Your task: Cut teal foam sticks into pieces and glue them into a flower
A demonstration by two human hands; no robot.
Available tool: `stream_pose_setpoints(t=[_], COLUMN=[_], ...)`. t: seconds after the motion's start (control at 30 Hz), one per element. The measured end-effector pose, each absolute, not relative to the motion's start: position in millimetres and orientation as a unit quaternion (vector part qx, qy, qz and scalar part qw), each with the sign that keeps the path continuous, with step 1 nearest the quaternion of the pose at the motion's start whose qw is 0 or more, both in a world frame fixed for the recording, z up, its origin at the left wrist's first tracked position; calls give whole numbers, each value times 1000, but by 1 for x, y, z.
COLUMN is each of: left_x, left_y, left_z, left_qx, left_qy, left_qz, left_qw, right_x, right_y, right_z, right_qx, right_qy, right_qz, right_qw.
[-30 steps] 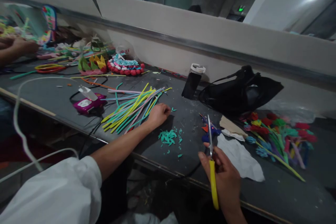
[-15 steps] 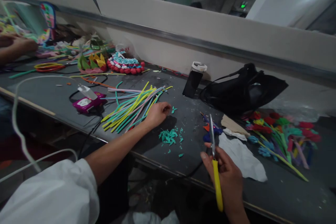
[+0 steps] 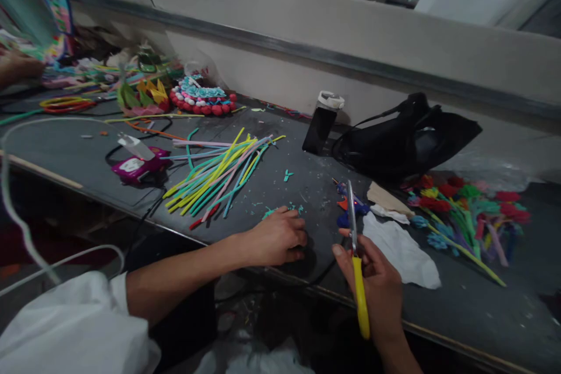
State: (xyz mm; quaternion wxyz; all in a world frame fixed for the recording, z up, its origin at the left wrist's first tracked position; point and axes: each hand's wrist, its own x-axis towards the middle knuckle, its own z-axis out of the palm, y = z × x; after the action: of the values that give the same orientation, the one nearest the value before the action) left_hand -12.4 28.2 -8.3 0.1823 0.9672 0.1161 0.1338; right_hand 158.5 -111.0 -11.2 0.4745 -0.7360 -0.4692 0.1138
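My right hand [image 3: 374, 280] holds yellow-handled scissors [image 3: 360, 295], seen edge-on, their metal blades pointing up and away from me. Close to the front edge of the table, my left hand [image 3: 278, 238] rests palm down with its fingers curled; whatever is under them is hidden. Small green clippings [image 3: 268, 212] show just past its knuckles. A separate little green piece [image 3: 287, 175] lies farther back. Left of that hand is a loose bundle of fuzzy craft stems [image 3: 219, 172] in yellow, green, pink and blue.
A blue glue gun [image 3: 360, 207] and white cloth [image 3: 401, 251] lie beside the scissors. Fuzzy flowers [image 3: 464, 204] are at right. Behind stand a dark bottle [image 3: 321, 125] and black bag [image 3: 394, 146]. A purple power strip [image 3: 140, 168] sits left; another person's hand [image 3: 20, 67] is far left.
My left hand has come toward me and right, from beside the stems to over the green clippings, now mostly covered. My right hand still holds the scissors. The view has shifted slightly.
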Motion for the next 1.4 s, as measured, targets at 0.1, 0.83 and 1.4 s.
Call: stream_pose_setpoints(t=[0.1, 0.83, 1.4], left_x=[-12, -1, 1], left_y=[26, -4, -8], left_z=[-14, 2, -6], left_qx=[968, 567, 538], left_qy=[125, 285, 300], left_qz=[130, 136, 193], left_qw=[176, 761, 764], right_x=[159, 140, 146], right_y=[-111, -111, -111], right_z=[-12, -8, -10], right_qx=[-732, -652, -646], right_qy=[-469, -484, -437], right_qz=[127, 178, 230], right_qw=[478, 556, 582])
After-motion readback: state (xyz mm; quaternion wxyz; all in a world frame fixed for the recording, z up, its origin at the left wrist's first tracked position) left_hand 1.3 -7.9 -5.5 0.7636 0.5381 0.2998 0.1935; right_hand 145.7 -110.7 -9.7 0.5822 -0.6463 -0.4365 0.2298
